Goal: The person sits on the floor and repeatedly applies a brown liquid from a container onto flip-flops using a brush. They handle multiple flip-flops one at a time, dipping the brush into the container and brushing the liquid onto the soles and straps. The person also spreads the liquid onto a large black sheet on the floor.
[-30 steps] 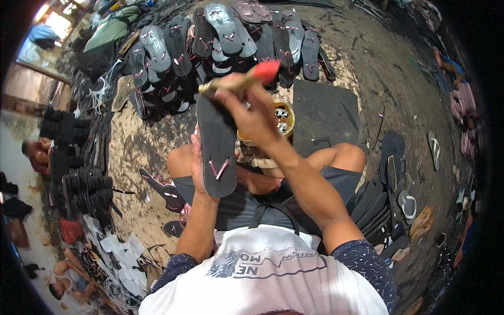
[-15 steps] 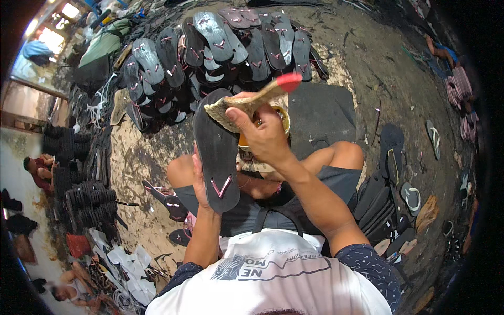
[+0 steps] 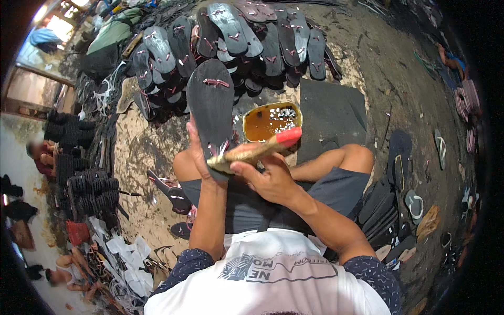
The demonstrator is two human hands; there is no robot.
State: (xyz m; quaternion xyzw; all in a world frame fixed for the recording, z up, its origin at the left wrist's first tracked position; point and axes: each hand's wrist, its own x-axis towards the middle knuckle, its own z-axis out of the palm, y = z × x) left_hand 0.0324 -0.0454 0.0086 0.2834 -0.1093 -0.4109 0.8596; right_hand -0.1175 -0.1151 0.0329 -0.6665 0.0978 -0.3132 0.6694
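Note:
My left hand (image 3: 197, 157) holds a black sandal sole (image 3: 210, 113) from below and along its left edge, its long face turned up. Pinkish strap pieces show near both ends of the sole. In my right hand (image 3: 274, 181) is a brush (image 3: 252, 151) with a wooden, red-tipped handle. Its pale, coated head lies over the sole's near end; whether it touches cannot be told. Just beyond the brush, a shallow tub (image 3: 301, 111) contains amber liquid (image 3: 258, 127), probably glue.
Many black sandals (image 3: 226, 31) lie heaped at the far side. A dark flat sheet (image 3: 332, 113) is right of the tub. Stacked dark soles (image 3: 375, 210) rest by my right knee. White scraps (image 3: 128, 262) cover the lower left, near other people (image 3: 71, 275).
The brush has come down from the sole's far end to its near end. The sole now shows strap pieces at its far end, and the tub is uncovered.

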